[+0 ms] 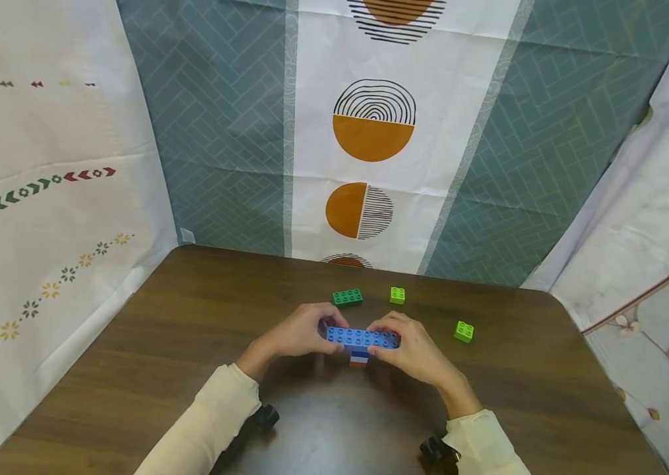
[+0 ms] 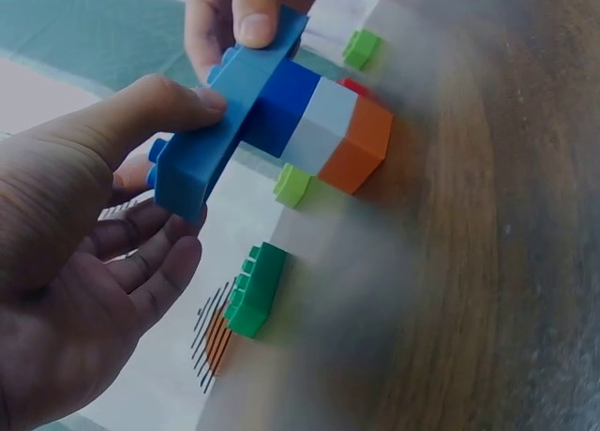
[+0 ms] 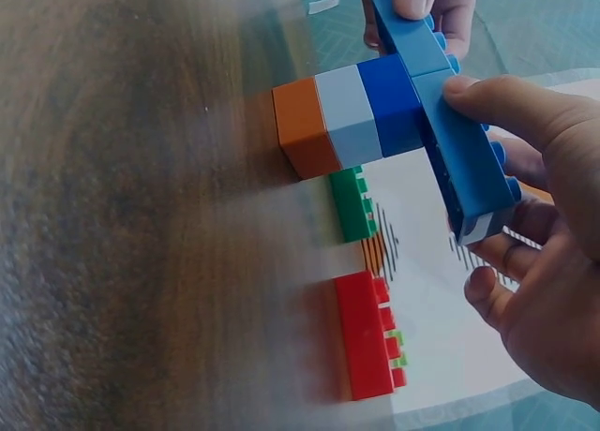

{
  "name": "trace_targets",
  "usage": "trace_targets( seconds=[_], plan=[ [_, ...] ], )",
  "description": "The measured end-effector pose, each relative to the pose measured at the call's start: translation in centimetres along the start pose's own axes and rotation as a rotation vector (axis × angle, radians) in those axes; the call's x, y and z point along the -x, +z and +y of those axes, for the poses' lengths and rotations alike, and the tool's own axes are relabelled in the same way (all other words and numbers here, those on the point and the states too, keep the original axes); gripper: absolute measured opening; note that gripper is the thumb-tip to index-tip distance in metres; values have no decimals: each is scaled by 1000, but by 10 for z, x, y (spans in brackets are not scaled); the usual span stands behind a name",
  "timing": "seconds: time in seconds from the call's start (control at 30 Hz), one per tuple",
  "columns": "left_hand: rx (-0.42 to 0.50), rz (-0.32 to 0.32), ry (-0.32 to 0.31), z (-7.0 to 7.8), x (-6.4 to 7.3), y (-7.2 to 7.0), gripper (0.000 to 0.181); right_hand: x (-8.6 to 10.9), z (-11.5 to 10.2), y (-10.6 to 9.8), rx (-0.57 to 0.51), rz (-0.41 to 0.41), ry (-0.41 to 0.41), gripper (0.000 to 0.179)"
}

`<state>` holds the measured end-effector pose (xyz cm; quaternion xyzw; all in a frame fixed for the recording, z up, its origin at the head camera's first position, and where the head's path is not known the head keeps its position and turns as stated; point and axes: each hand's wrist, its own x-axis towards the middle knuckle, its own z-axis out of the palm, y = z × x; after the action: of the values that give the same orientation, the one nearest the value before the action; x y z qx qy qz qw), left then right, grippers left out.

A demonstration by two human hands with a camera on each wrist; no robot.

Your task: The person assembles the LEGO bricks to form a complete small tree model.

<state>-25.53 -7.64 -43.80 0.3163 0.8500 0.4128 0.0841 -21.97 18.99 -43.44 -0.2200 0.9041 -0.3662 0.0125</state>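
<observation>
Two medium-blue building bricks, the left one (image 1: 342, 336) and the right one (image 1: 377, 340), lie end to end across the top of a small tower. Under them the tower shows a dark blue brick (image 2: 281, 108), a white brick (image 2: 319, 126) and an orange brick (image 2: 358, 148) at the bottom on the table. My left hand (image 1: 305, 330) pinches the left end of the blue row, thumb on the near side. At the other end my right hand (image 1: 416, 348) pinches the right blue brick, thumb likewise in front.
Behind the tower lie a green brick (image 1: 347, 297) and a lime brick (image 1: 397, 295). Another lime brick (image 1: 463, 331) sits to the right. A red brick (image 3: 364, 337), mostly covered by the right hand in the head view, rests near the tower. Patterned cloths (image 1: 227, 132) hang around the table.
</observation>
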Motion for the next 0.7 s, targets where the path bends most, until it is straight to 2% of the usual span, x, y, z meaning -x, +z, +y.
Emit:
trace_targets(
  seconds=[0.27, 0.43, 0.53, 0.7],
  plan=[
    [15, -5, -9, 0, 2, -3, 31, -1, 1, -1, -4, -2, -12, 34],
    [21, -7, -12, -1, 2, -2, 31, -1, 5, -10, -18, 1, -44, 38],
    [15, -11, -18, -1, 2, -2, 30, -3, 9, -19, -48, 27, -51, 36],
    [0, -13, -20, -1, 2, -2, 29, -7, 18, -34, -30, 89, -22, 32]
  ],
)
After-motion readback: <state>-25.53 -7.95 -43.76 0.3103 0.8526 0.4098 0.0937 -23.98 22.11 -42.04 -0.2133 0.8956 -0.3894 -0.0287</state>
